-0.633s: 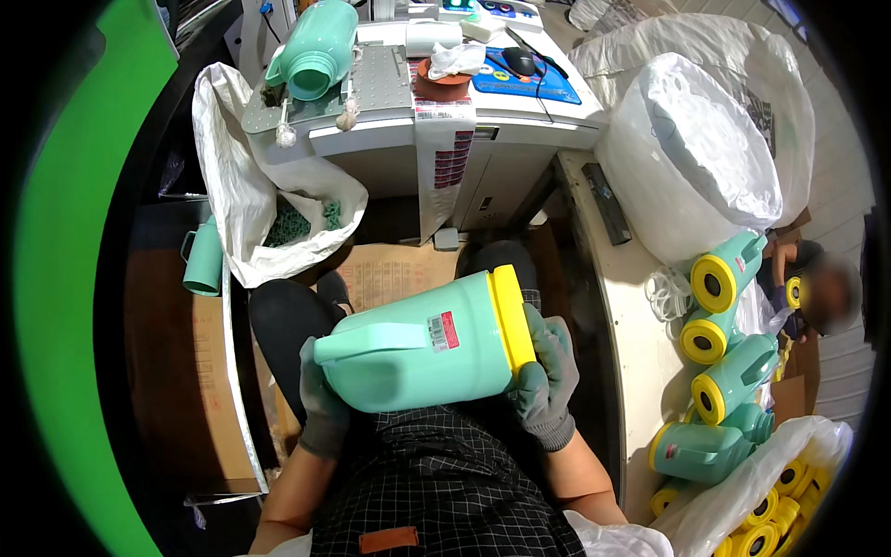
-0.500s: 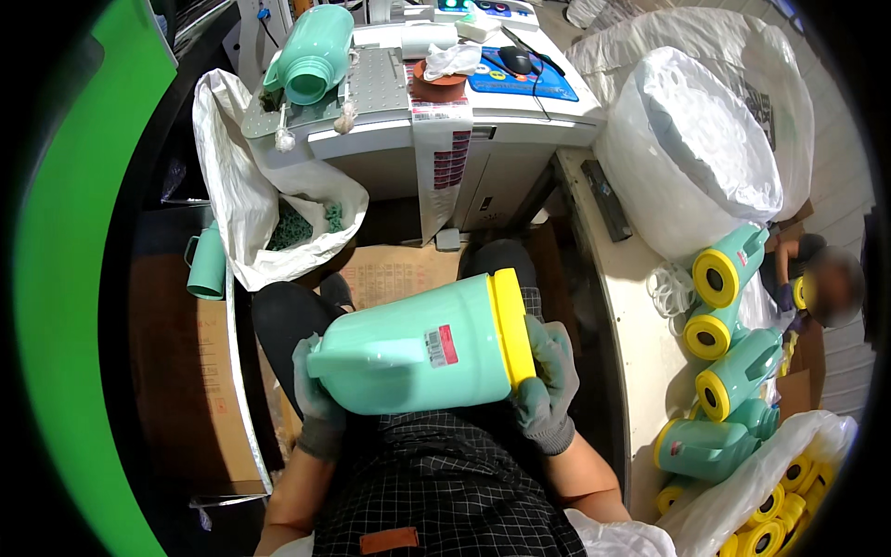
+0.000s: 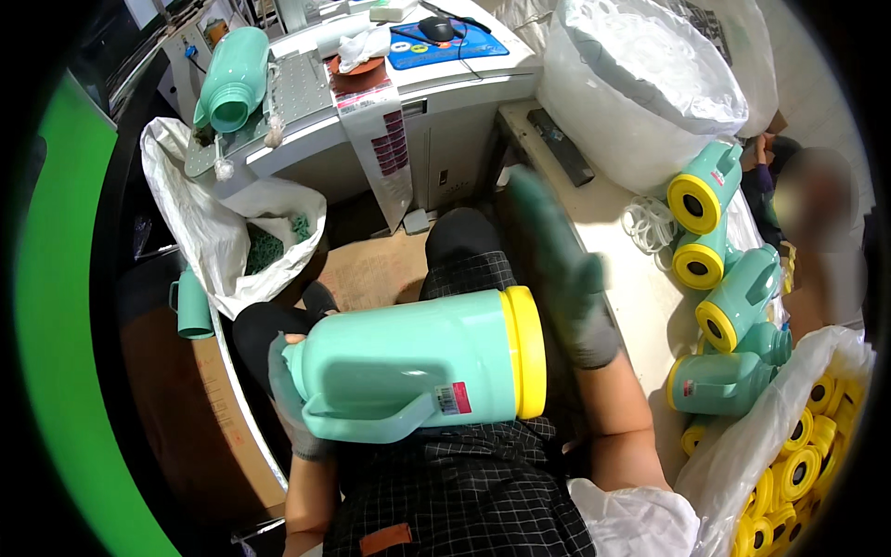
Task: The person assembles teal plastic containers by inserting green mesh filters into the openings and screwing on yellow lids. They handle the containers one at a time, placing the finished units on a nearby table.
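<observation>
A mint-green plastic jug casing (image 3: pixel 413 348) with a side handle, a small label and a yellow base ring (image 3: pixel 527 353) lies sideways across my lap. My left hand (image 3: pixel 288 390), in a grey-green glove, is wrapped round its narrow end at the left; some of its fingers are hidden behind it. My right hand (image 3: pixel 563 269), gloved alike, is off the jug, to the right of the yellow ring. Smeared by motion, it still shows stretched fingers, with the thumb apart and nothing held.
More jugs with yellow bases (image 3: pixel 729 306) lie on the bench (image 3: pixel 642 334) at right, beside a bag of yellow rings (image 3: pixel 798 473). A white sack of scraps (image 3: pixel 176 204) hangs before the machine table (image 3: pixel 483 74), where another jug (image 3: pixel 237 79) lies. One co-worker is at far right.
My right hand has let go of the yellow base and swung up and right, opening. The jug has rolled, bringing its handle toward me. My view has shifted right.
</observation>
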Available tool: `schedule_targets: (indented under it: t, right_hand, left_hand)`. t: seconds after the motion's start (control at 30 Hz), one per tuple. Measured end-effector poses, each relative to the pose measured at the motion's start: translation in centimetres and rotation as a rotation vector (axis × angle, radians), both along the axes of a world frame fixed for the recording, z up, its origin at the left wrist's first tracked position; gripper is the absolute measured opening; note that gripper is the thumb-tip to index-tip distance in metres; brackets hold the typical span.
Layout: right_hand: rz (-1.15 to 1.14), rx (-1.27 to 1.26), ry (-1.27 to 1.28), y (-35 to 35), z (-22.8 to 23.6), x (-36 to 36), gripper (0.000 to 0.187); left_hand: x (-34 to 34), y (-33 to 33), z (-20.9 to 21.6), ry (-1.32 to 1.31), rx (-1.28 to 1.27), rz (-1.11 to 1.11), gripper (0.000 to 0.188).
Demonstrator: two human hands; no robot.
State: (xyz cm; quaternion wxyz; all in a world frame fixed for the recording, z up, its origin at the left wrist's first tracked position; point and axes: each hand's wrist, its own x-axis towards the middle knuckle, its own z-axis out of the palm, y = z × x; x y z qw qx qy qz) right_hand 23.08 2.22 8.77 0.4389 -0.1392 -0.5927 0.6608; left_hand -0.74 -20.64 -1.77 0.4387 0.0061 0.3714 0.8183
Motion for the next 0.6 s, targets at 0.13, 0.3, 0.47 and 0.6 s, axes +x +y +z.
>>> schedule_targets:
  t: [0.13, 0.3, 0.47, 0.6]
  right_hand:
    - [0.089, 0.068, 0.001, 1.8, -2.0, 2.3, 0.117]
    - [-0.035, 0.175, -0.211, -1.1, 0.1, 1.5, 0.121]
    - [-0.278, 0.094, -0.162, -1.4, -2.3, 4.7, 0.111]
    - [-0.321, 0.582, -0.432, -6.2, -5.5, 4.5, 0.088]
  left_hand:
    - [1.2, 0.9, 2.3, 0.247, -0.045, -0.007, 0.027]
    - [-0.3, 1.2, 0.0, 0.116, 0.005, -0.152, 0.025]
    - [-1.0, -0.7, -3.0, 0.727, -0.115, 0.133, 0.039]
    - [-2.8, -1.3, -6.0, 0.407, -0.125, -0.017, 0.046]
